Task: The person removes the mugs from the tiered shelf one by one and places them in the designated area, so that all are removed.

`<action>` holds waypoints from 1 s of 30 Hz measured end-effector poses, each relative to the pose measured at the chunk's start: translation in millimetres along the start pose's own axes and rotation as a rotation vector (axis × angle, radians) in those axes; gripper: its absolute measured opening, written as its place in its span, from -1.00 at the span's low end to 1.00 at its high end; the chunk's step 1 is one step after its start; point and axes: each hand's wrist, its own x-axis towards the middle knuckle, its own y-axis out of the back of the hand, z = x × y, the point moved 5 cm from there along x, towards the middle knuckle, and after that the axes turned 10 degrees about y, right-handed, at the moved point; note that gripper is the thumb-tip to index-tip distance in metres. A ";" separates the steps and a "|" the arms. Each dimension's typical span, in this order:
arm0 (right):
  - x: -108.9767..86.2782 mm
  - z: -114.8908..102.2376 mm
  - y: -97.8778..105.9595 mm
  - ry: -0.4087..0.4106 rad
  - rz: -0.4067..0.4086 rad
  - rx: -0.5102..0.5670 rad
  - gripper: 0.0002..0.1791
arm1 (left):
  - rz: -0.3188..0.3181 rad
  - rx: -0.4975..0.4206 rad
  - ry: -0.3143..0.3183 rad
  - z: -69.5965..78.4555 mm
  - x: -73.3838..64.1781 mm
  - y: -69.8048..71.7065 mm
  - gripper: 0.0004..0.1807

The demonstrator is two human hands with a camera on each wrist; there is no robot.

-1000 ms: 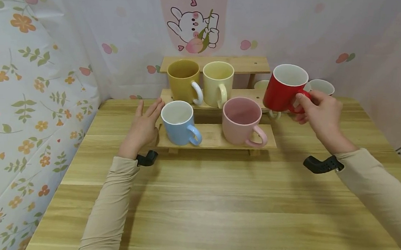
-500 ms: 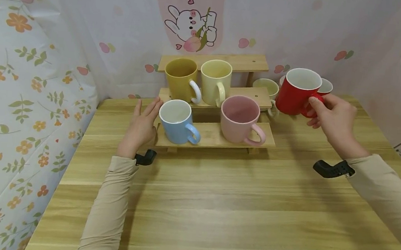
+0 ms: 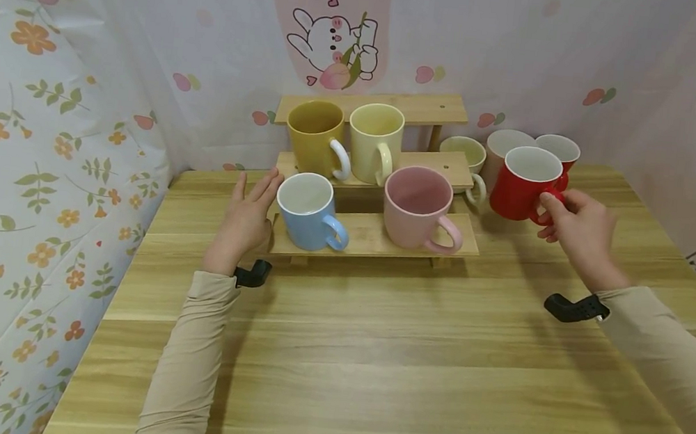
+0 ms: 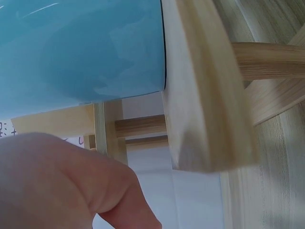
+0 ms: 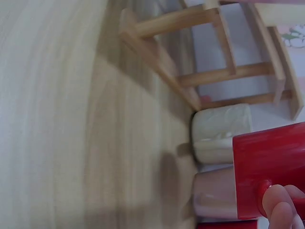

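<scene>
My right hand (image 3: 582, 229) pinches the handle of a red mug (image 3: 520, 192) with a white inside. In the right wrist view this mug (image 5: 267, 164) hangs above the tabletop, its base off the wood. My left hand (image 3: 243, 221) lies with fingers extended at the left end of a tiered wooden rack (image 3: 356, 228), beside a light blue mug (image 3: 307, 216); whether it touches the rack cannot be told. A pink mug (image 3: 414, 213) shares the front tier. On the middle tier stand a mustard mug (image 3: 314, 144) with a white handle and a pale yellow mug (image 3: 374, 146).
Behind the held mug, on the table right of the rack, stand a cream mug (image 3: 476, 159), a pale pink mug (image 3: 495, 154) and another mug (image 3: 558, 150), white inside and partly hidden. A printed white curtain (image 3: 466, 40) closes off the table's back.
My right hand has carried the red mug rightward from beside the rack, then lowered it. The mugs behind it have come into view. My left hand keeps its place.
</scene>
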 end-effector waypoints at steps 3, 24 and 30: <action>0.3 8.7 -4.2 0.007 0.006 0.012 -0.58 | -0.009 0.002 0.005 -0.2 0.4 0.0 -0.18; -0.6 28.6 -43.0 -0.021 -0.002 -0.012 -0.57 | -0.026 -0.029 0.030 -0.6 -0.9 0.5 -0.16; 0.0 29.1 -55.6 -0.031 -0.007 -0.021 -0.56 | -0.019 -0.018 0.014 0.2 -0.2 -0.5 -0.17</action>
